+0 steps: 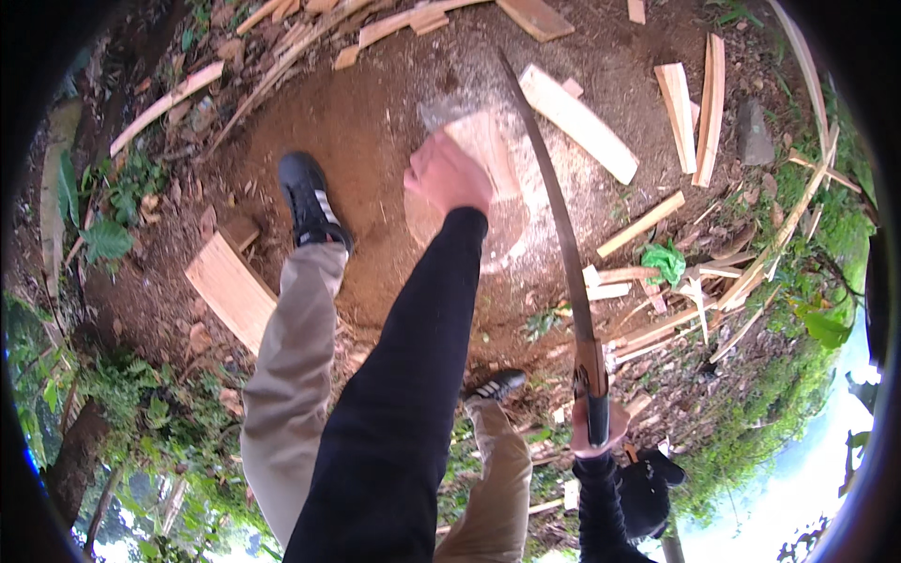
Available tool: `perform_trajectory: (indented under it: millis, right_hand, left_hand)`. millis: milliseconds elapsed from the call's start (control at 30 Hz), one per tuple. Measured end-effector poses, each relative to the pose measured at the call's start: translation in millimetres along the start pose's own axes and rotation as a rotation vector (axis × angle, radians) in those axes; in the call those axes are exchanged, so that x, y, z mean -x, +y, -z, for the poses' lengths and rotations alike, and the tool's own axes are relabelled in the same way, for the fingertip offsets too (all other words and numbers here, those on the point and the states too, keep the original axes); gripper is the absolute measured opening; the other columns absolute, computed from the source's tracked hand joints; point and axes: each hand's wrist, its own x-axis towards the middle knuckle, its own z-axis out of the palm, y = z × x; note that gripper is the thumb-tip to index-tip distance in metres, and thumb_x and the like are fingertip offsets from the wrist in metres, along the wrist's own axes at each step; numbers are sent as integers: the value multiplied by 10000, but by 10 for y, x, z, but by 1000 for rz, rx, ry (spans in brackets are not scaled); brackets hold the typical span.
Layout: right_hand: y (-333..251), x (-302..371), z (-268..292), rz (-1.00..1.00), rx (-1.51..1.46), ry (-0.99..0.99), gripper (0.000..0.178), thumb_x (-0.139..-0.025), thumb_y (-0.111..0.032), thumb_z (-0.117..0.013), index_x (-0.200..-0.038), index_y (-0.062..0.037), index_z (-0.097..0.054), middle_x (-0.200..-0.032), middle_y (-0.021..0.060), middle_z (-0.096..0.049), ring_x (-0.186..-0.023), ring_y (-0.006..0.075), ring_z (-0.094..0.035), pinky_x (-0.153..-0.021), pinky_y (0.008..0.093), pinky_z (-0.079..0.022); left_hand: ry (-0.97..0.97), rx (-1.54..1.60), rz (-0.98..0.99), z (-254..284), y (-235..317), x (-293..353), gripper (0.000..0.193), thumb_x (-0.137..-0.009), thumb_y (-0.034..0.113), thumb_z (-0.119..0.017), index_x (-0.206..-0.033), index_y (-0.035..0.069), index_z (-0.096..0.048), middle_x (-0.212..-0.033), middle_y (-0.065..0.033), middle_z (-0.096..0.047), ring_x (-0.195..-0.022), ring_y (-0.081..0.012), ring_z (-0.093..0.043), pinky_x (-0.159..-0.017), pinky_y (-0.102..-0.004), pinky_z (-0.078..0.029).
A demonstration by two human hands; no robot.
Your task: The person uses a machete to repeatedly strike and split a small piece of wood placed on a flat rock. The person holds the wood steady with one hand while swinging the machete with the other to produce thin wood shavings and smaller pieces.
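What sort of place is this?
Outdoors, probably a clearing in or beside woodland: bare brown soil underfoot, pale split wood pieces scattered about, and leafy green plants around the edges.

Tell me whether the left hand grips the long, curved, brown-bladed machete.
No, the right hand grips the machete, while the left hand is at a pale wood block.

One left grip (pixel 450 178) and one right grip (pixel 603 427), two in all | one long curved blade (pixel 573 272) | one round stump (pixel 505 233) | one wood block (pixel 493 141) on it | two trouser legs (pixel 298 338) | two dark shoes (pixel 306 195) | one crumpled green scrap (pixel 664 264) | one grey stone (pixel 754 134) | more than ten loose wood pieces (pixel 579 123), too overlapped for an exact count
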Motion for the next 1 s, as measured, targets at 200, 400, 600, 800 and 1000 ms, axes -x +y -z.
perform_trajectory:
  millis: [200, 400, 600, 800, 1000]
  right_hand:
    - [306, 414, -274, -458, -70, 247, 320, -807, -293, -645, -675, -5, -597, -551, 35, -543, -439, 117, -495, -410, 250, -351]
    - [501, 706, -355, -584, -36, 361, 247, -839, -117, -657, -668, 8, -530, -507, 44, -483, -397, 108, -448, -373, 243, -327]
    - [-92, 515, -345, -622, -244, 326, 222, -871, -117, -647, -765, 12, -501, -518, 40, -461, -381, 123, -440, -355, 258, -353]
    - [-590, 206, -251, -661, -492, 310, 161, -894, -91, -602, -848, 12, -487, -529, 28, -427, -361, 123, -422, -335, 283, -379]
    - [-674, 299, -91, -251, 155, 106, 72, -657, -128, -666, -648, -71, -623, -553, 84, -571, -451, 240, -566, -457, 333, -437]
  left_hand:
    - [-2, 206, -24, 86, -6, 5, 449, -1016, 287, -257, -1189, 76, -613, -1185, -79, -634, -1155, -247, -486, -1054, -425, -206]
    - [-88, 242, -23, 182, 18, 78, 425, -1010, 306, -279, -1174, 100, -613, -1181, -35, -636, -1108, -194, -482, -1015, -381, -198]
    - [-79, 280, -9, 198, -15, 56, 417, -1012, 299, -305, -1152, 79, -631, -1169, -33, -645, -1113, -188, -478, -1021, -380, -186]
    - [-95, 315, -8, 222, 4, 30, 410, -1027, 287, -302, -1180, 91, -628, -1146, -38, -649, -1134, -202, -474, -1045, -399, -168]
    - [-113, 233, -56, 191, -26, 49, 432, -1035, 320, -267, -1178, 116, -619, -1094, -53, -646, -1123, -228, -471, -1034, -441, -184]
